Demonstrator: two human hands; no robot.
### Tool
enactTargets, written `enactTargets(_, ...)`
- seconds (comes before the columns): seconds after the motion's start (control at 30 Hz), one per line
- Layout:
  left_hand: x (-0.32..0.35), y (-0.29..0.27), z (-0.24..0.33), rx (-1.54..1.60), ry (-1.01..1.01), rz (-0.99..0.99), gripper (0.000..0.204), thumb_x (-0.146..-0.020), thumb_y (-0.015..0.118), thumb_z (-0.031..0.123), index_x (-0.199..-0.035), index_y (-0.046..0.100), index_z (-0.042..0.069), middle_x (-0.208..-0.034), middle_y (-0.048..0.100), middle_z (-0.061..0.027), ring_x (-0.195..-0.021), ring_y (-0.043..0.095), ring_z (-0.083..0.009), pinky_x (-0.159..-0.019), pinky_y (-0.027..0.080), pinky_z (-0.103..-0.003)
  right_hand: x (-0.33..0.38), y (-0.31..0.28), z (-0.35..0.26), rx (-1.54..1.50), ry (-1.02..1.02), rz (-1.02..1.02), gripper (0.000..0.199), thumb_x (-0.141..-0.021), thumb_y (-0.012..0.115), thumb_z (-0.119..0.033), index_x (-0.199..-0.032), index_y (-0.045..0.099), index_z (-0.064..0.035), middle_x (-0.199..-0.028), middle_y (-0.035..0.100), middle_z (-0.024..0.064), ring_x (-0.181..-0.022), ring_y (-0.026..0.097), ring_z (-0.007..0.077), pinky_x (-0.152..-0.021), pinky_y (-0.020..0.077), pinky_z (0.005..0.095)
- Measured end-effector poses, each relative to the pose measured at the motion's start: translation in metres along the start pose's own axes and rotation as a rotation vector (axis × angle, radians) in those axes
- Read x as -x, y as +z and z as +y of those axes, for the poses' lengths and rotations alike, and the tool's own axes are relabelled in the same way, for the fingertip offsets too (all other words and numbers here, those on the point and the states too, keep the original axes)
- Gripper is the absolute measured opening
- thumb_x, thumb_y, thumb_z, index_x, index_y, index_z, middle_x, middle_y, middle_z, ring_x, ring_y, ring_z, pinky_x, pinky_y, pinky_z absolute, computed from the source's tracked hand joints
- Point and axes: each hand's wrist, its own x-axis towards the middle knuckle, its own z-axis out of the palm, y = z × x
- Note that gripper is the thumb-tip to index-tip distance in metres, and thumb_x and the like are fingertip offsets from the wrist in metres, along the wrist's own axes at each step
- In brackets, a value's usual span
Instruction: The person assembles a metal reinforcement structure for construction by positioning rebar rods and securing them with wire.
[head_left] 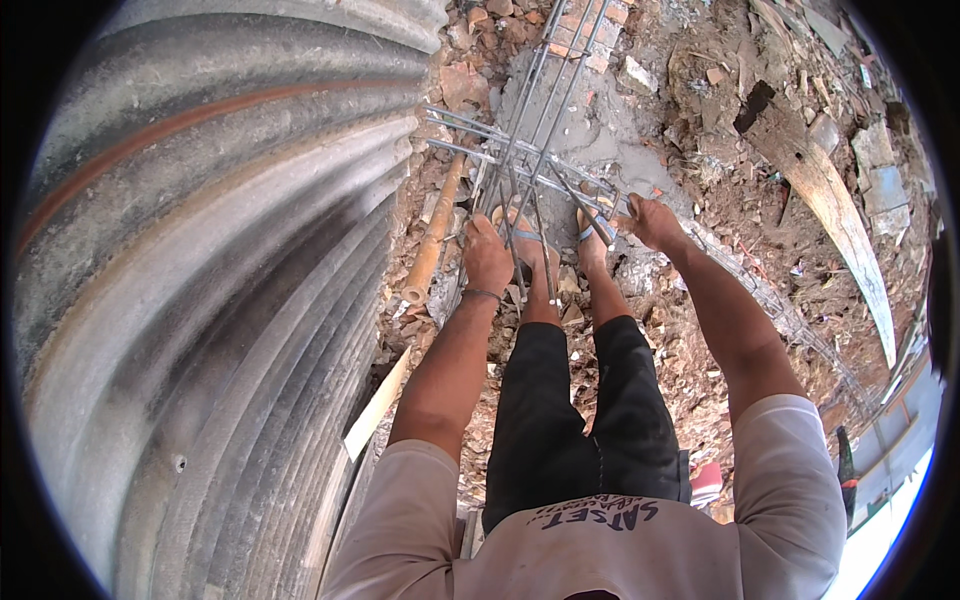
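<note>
While both arms reach down | left hand [487, 255] grips rebar cage [540, 150] | right hand [650, 222] closed on same cage

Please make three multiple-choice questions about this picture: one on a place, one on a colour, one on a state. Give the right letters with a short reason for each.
1. Where is the corrugated metal sheet?
A. on the person's left
B. on the person's right
C. under the feet

2. What colour are the sandal straps?
A. red
B. blue
C. yellow

3. What is the left hand doing?
A. hanging free at the side
B. holding a wooden plank
C. closed in a grip on the rebar cage

Answers:
1 A, the ribbed sheet fills the left half of the view.
2 B, blue straps cross both feet.
3 C, its fingers wrap a bar of the cage, while the right hand grips another bar.
</note>
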Motion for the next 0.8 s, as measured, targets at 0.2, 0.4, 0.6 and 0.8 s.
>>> enactTargets(0.2,-0.015,0.014,-0.005,-0.02,-0.029,-0.023,0.045,-0.087,0.057,0.002,-0.125,0.035,-0.004,-0.112,0.05,-0.0294,-0.095,0.06,-0.0511,-0.079,0.052,-0.055,-0.015,0.001,0.002,-0.004,0.011,-0.088,0.059,-0.086,0.069,-0.056,-0.105,0.053,-0.0022,-0.096,0.067,0.0262,-0.099,0.064,0.0457,-0.083,0.049,0.0517)
enactTargets(0.4,-0.014,0.015,-0.008,0.001,-0.038,-0.06,0.052,-0.086,0.06,0.002,-0.129,0.033,-0.004,-0.114,0.05,-0.03,-0.101,0.058,-0.0501,-0.083,0.051,-0.055,-0.012,0.006,0.001,-0.002,0.058,-0.094,0.061,-0.086,0.069,-0.056,-0.111,0.054,-0.002,-0.099,0.067,0.0279,-0.1,0.064,0.0459,-0.084,0.0502,0.0506)
enactTargets(0.6,-0.013,0.014,-0.004,-0.01,-0.053,-0.058,0.053,-0.085,0.062,0.004,-0.129,0.033,-0.004,-0.115,0.05,-0.0298,-0.102,0.058,-0.0493,-0.084,0.051,-0.054,-0.014,0.005,0.002,-0.01,0.062,-0.085,0.062,-0.086,0.069,-0.056,-0.113,0.053,-0.002,-0.1,0.068,0.028,-0.101,0.065,0.0456,-0.085,0.0502,0.0507)
enactTargets(0.8,-0.013,0.014,-0.001,0.008,-0.074,-0.058,0.051,-0.086,0.061,0.004,-0.129,0.033,-0.004,-0.117,0.049,-0.0291,-0.104,0.057,-0.0486,-0.085,0.051,-0.053,-0.013,0.005,0.005,-0.033,0.056,-0.097,0.064,-0.085,0.069,-0.058,-0.112,0.053,-0.002,-0.101,0.067,0.0276,-0.101,0.064,0.0456,-0.084,0.05,0.0506)
